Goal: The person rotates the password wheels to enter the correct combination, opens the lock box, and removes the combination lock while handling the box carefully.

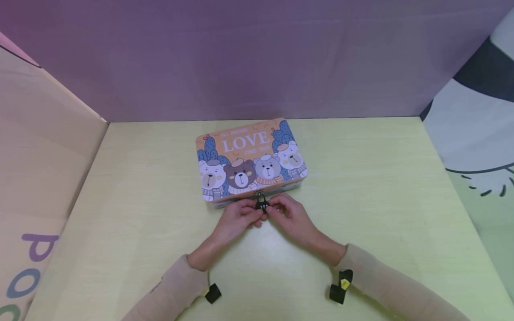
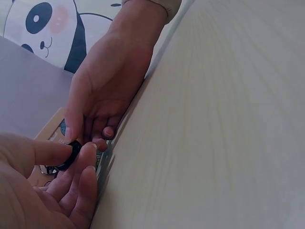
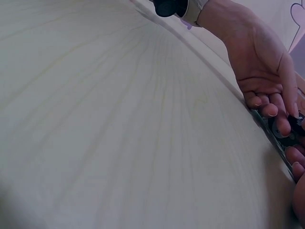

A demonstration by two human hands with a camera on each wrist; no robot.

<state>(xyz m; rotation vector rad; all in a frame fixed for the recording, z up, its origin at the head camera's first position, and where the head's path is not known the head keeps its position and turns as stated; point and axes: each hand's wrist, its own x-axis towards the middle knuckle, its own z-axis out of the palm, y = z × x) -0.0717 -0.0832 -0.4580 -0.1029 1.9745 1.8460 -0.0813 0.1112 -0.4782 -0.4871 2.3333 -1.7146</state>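
Presently: black padlock [image 1: 263, 205] pinched at a printed box [image 1: 252, 158]

I view the left hand [image 1: 236, 218] pinching the padlock between thumb [image 2: 55, 153] and fingers [image 2: 85, 188], while the right hand [image 1: 294, 219] pinches its opposite side. The shackle [image 1: 264, 197] stands at the front clasp [image 1: 258, 192]; whether it passes through, I cannot tell. Just ahead of both hands lies the box, its closed lid [image 1: 250, 156] showing bears [image 1: 241, 174] and LOVE. Below them, a pale table [image 1: 381, 200]; farther ahead, a purple wall [image 1: 257, 58].
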